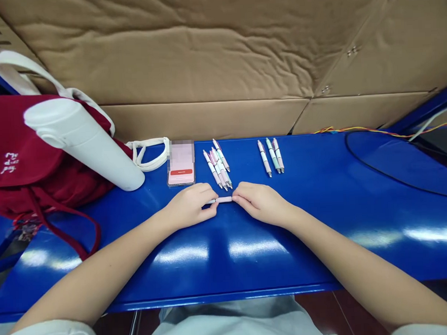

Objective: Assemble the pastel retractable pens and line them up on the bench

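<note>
- We record a pink pen (222, 199) held level between both hands, at the front of the work surface.
- We find the left hand (190, 206) closed narrowly, its fingertips (211, 195) pinching the pen's slimmer end.
- We find the right hand (262, 203) likewise narrow, its fingertips (237, 190) gripping the opposite end.
- We note a loose bunch of pens (218, 165) just beyond the hands, on a blue table (312, 161).
- We note three more pens (271, 155) lying side by side to the right of the bunch.
- We observe a smartphone (181, 163), its screen partly blurred, left of the bunch.
- We observe a white bottle (81, 144) lying on a dark red bag (22, 146) at the far left, with a cream tote handle (149, 156) beside it.
- We see cardboard sheeting (203, 50) behind the table, and coloured wires (373, 129) along its far edge.
</note>
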`<state>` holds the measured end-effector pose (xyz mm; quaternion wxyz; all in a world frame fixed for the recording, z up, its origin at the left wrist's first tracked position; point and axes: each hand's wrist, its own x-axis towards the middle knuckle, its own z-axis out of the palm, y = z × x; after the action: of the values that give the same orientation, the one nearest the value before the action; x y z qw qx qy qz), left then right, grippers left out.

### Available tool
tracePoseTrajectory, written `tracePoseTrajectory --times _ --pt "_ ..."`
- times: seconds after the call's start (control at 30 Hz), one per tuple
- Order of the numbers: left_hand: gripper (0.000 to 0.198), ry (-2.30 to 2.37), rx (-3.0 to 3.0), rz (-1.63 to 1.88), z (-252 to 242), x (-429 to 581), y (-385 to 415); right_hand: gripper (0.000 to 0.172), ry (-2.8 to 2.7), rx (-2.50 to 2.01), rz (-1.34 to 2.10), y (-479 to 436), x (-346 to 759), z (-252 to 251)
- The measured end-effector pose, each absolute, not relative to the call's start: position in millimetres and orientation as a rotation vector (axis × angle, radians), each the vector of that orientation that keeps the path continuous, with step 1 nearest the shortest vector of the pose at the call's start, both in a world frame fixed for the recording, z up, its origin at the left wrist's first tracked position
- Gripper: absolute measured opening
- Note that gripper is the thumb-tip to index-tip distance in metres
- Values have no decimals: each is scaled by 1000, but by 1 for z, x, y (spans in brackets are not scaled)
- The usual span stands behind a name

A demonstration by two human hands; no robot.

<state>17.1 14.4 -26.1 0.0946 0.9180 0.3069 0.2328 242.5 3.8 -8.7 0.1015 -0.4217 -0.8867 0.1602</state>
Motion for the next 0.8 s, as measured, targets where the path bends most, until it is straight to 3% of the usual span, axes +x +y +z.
tracePoseTrajectory --times 0.17,0.37,0.6,0.8 --pt "16 903 2751 674 -26 17 14 12 -2579 -1252 492 5 245 -10" --pt "18 893 2809 714 -24 17 14 20 -2606 -1276 536 4 243 -8" --pt "24 843 2926 691 -26 18 12 23 -2714 -1249 334 3 244 -5" --pt "23 861 3164 598 -21 21 7 26 -2731 -1195 481 7 248 -3"
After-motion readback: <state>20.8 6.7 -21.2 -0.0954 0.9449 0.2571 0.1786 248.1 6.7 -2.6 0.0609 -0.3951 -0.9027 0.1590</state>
